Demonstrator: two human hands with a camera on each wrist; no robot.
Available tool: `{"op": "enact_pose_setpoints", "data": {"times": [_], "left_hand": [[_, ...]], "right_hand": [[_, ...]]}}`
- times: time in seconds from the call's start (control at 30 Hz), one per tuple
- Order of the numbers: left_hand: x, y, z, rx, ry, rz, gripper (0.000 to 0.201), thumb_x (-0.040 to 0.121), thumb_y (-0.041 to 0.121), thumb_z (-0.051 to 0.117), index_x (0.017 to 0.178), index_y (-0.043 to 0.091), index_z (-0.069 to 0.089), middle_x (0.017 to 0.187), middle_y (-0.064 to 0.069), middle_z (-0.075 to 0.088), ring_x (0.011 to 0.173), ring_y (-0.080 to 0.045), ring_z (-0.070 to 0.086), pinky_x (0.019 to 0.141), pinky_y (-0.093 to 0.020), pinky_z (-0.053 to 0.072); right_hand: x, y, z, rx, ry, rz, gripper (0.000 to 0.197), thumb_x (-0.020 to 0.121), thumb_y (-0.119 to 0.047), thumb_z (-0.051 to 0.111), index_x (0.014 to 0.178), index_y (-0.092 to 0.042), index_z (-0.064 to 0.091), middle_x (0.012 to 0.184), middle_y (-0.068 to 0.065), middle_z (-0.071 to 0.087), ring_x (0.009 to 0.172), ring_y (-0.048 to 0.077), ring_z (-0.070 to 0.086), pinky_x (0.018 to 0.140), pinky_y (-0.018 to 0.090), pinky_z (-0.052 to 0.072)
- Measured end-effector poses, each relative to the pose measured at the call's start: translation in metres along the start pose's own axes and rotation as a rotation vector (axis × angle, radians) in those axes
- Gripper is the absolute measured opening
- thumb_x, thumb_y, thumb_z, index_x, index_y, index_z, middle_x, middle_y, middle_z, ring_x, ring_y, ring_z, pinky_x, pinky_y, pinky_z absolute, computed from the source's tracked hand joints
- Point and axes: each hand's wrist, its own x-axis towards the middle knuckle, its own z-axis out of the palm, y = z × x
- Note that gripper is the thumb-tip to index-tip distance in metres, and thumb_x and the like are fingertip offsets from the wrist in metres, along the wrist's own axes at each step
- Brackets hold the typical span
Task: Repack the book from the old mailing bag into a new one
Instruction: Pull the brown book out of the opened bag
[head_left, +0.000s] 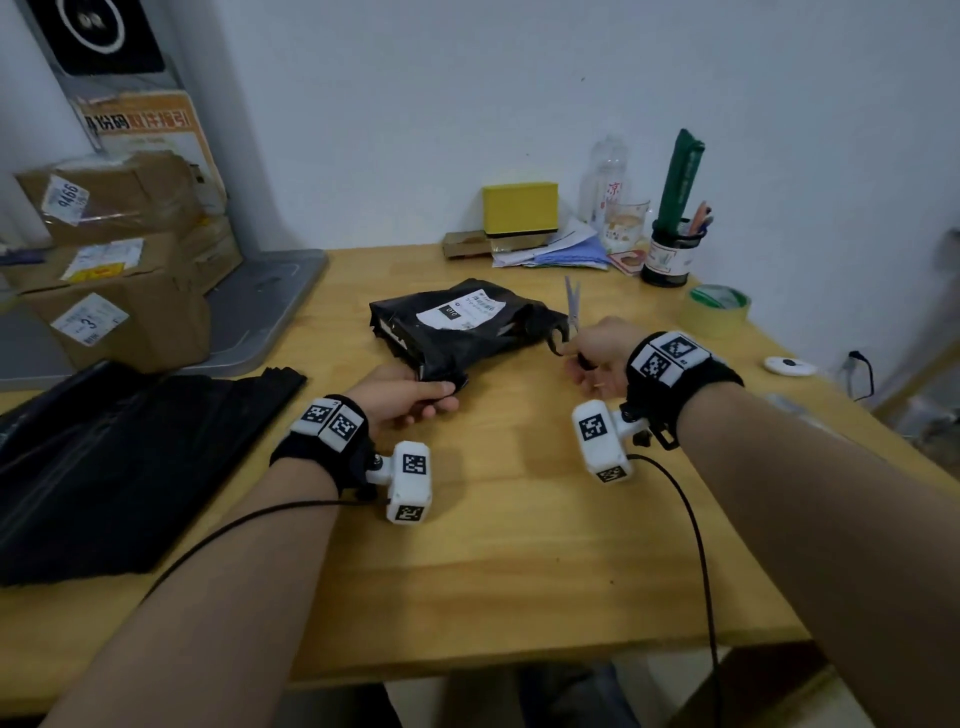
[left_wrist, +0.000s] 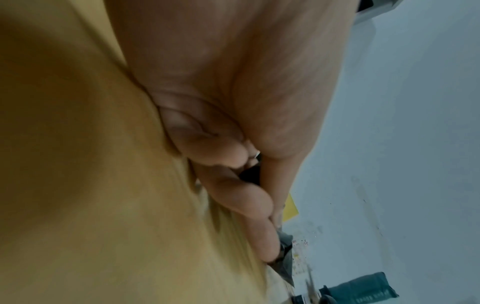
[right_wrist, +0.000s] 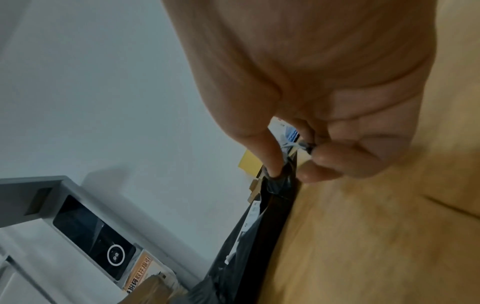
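Observation:
The old black mailing bag (head_left: 457, 332), with a white label (head_left: 462, 312) on top, lies in the middle of the wooden table (head_left: 519, 545). A pale edge shows at its torn left end; the book itself is hidden. My left hand (head_left: 410, 397) grips the bag's near corner, and its curled fingers (left_wrist: 233, 191) pinch black plastic (left_wrist: 285, 257). My right hand (head_left: 597, 353) holds scissors (head_left: 572, 304) by the handles at the bag's right end, blades pointing away. In the right wrist view the thumb (right_wrist: 262, 148) sits in a dark loop beside the bag (right_wrist: 259, 246). New black bags (head_left: 130, 457) lie stacked at left.
Taped cardboard parcels (head_left: 119, 260) stand on a grey platform (head_left: 270, 301) at the back left. Along the wall are a yellow box (head_left: 519, 208), papers (head_left: 566, 252), a bottle (head_left: 605, 176), a pen cup (head_left: 670, 254) and a tape roll (head_left: 719, 306). A small white device (head_left: 789, 366) lies far right.

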Motion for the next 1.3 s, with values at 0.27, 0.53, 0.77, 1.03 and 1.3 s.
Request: {"op": "enact_pose_setpoints", "data": {"times": [0.27, 0.53, 0.77, 1.03, 1.3], "left_hand": [[-0.028, -0.002, 0.022, -0.134, 0.008, 0.036, 0.025, 0.09, 0.023, 0.071, 0.112, 0.011, 0.069, 0.089, 0.001, 0.077, 0.053, -0.002, 0.058, 0.042, -0.013, 0.039], [-0.042, 0.006, 0.041, -0.246, 0.119, 0.079, 0.025, 0.086, 0.02, 0.076, 0.11, 0.018, 0.071, 0.084, 0.004, 0.07, 0.06, -0.008, 0.061, 0.05, -0.02, 0.039], [-0.043, 0.029, 0.072, -0.212, 0.023, 0.208, 0.028, 0.084, 0.022, 0.078, 0.112, 0.021, 0.073, 0.088, 0.008, 0.071, 0.063, -0.007, 0.06, 0.055, -0.023, 0.04], [-0.03, 0.046, 0.092, -0.145, -0.019, 0.227, 0.01, 0.086, 0.027, 0.076, 0.082, 0.022, 0.069, 0.083, 0.006, 0.074, 0.062, -0.009, 0.061, 0.052, -0.022, 0.042], [-0.023, 0.047, 0.093, -0.143, -0.018, 0.199, 0.016, 0.092, 0.025, 0.069, 0.102, 0.014, 0.075, 0.086, 0.006, 0.076, 0.064, -0.009, 0.062, 0.054, -0.023, 0.045]], "right_hand": [[-0.031, 0.005, -0.011, 0.026, -0.079, 0.003, 0.043, 0.097, -0.028, 0.064, 0.128, -0.003, 0.048, 0.114, 0.02, 0.057, 0.066, 0.024, 0.061, 0.066, 0.04, 0.055], [-0.049, 0.008, -0.024, -0.039, -0.182, -0.028, 0.047, 0.097, -0.039, 0.065, 0.119, 0.001, 0.059, 0.092, 0.016, 0.075, 0.062, 0.02, 0.061, 0.073, 0.036, 0.06], [-0.061, 0.011, -0.025, -0.17, -0.313, -0.164, 0.041, 0.085, -0.049, 0.078, 0.107, -0.016, 0.069, 0.076, -0.001, 0.072, 0.054, 0.009, 0.039, 0.048, 0.02, 0.039], [-0.043, 0.026, -0.043, 0.066, -0.132, -0.216, 0.015, 0.089, -0.025, 0.078, 0.095, -0.013, 0.07, 0.061, -0.001, 0.064, 0.046, 0.01, 0.04, 0.045, 0.019, 0.036], [-0.021, 0.035, -0.068, 0.555, 0.19, -0.14, 0.012, 0.095, -0.027, 0.07, 0.09, -0.018, 0.065, 0.063, 0.0, 0.058, 0.045, 0.011, 0.034, 0.04, 0.016, 0.035]]}}
